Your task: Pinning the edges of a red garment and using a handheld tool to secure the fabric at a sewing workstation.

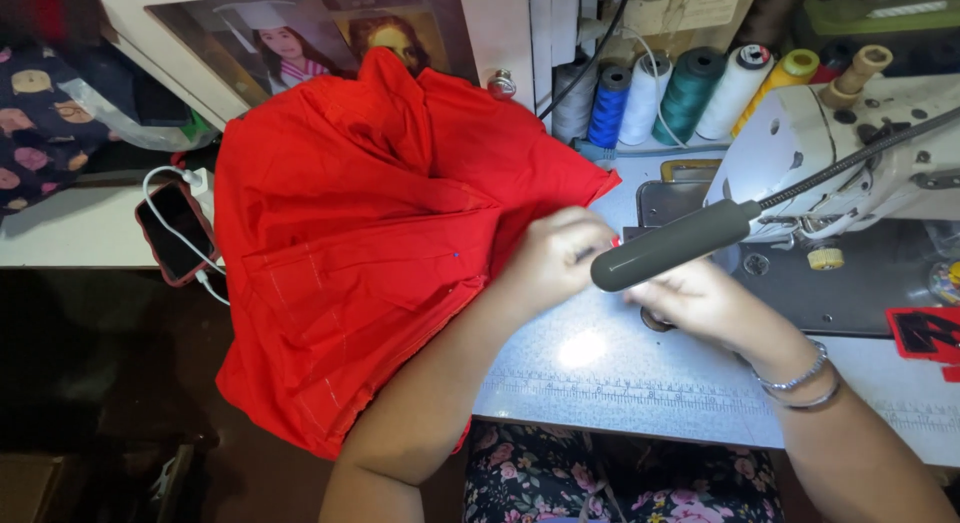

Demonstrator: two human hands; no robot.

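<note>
So the big red fabric (350, 243) is bunched up over the left end of the worktop (600, 383) and spills off its front edge toward the lap, its right corner pulled in toward the sewing machine (850, 153). The left hand (550, 263) sits right at that corner with its fingers curled down on the cloth, looks like a closed grip pinching the edge, though the fingertips themselves are tucked under so I can't see exactly how it's pinched. The right hand (705, 303) is just beside it, partly hidden behind the grey lamp head (675, 245) on its flexible neck, which cuts straight across both hands; honestly can't tell if that grip is closed on cloth or just resting there. The needle area is blocked by the lamp too, so no way to say whether the fabric is under the foot. Two bangles (800, 383) sit on the right wrist. Thread cones (690, 93) line up behind the machine, a phone (175, 228) on a white cable lies left of the fabric, and a red and black thing at the right edge is cut off
</note>
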